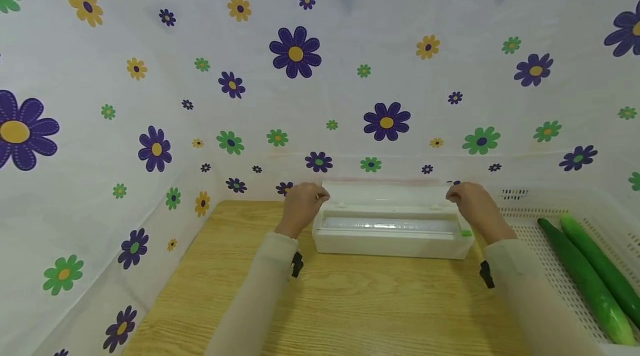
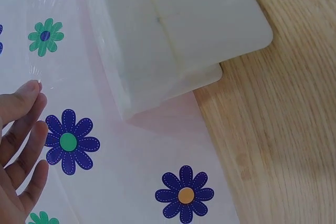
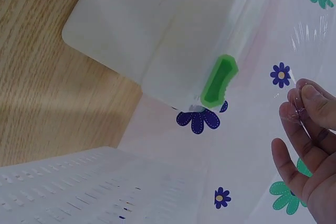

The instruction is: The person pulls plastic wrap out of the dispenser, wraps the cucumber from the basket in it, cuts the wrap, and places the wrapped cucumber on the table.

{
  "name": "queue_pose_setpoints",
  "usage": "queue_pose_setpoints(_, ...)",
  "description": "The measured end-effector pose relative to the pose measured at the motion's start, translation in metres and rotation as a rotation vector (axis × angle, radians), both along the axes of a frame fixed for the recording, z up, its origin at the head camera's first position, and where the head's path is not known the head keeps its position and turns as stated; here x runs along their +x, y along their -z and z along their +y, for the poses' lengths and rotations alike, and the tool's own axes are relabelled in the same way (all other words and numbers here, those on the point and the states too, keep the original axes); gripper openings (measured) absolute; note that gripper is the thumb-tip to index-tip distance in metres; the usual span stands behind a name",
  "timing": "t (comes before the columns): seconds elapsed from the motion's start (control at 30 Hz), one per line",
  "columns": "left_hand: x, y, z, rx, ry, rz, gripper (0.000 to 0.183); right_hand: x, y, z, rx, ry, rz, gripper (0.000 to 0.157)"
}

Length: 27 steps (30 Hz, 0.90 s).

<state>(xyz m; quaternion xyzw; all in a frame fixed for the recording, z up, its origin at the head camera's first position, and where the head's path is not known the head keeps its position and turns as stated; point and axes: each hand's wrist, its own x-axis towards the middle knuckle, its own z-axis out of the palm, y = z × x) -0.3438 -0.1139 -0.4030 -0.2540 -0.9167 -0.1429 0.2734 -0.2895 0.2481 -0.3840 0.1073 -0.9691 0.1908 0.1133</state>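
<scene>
A white plastic-wrap dispenser [image 1: 390, 246] stands on the wooden table with its lid [image 1: 385, 192] raised, and a roll of clear plastic wrap [image 1: 390, 225] shows inside. My left hand [image 1: 302, 206] is over the dispenser's left end, pinching one corner of the film between thumb and forefinger. At the other end, my right hand [image 1: 477, 209] pinches the opposite corner, where the clear film [image 3: 307, 38] shows creases and glints in the right wrist view. The sheet between both hands is nearly invisible. A green slide cutter [image 3: 220, 81] sits at the dispenser's right end.
To the right stands a white perforated basket [image 1: 525, 212] holding two green cucumbers [image 1: 580, 272]. A flower-printed sheet [image 1: 340, 89] hangs behind and to the left of the wooden table [image 1: 350, 300], close behind the dispenser.
</scene>
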Motion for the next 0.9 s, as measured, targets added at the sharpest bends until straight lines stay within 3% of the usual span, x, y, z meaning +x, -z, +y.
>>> queue_pose_setpoints(0.6,0.006,-0.016,-0.001,0.007,-0.014,0.057,0.006,0.006,-0.017,0.002,-0.035,-0.011,0.055,0.015)
queue_pose_setpoints(0.9,0.008,-0.024,-0.001,0.032,0.003,0.102,0.005,0.009,-0.028,0.000,-0.028,0.034,0.046,0.017)
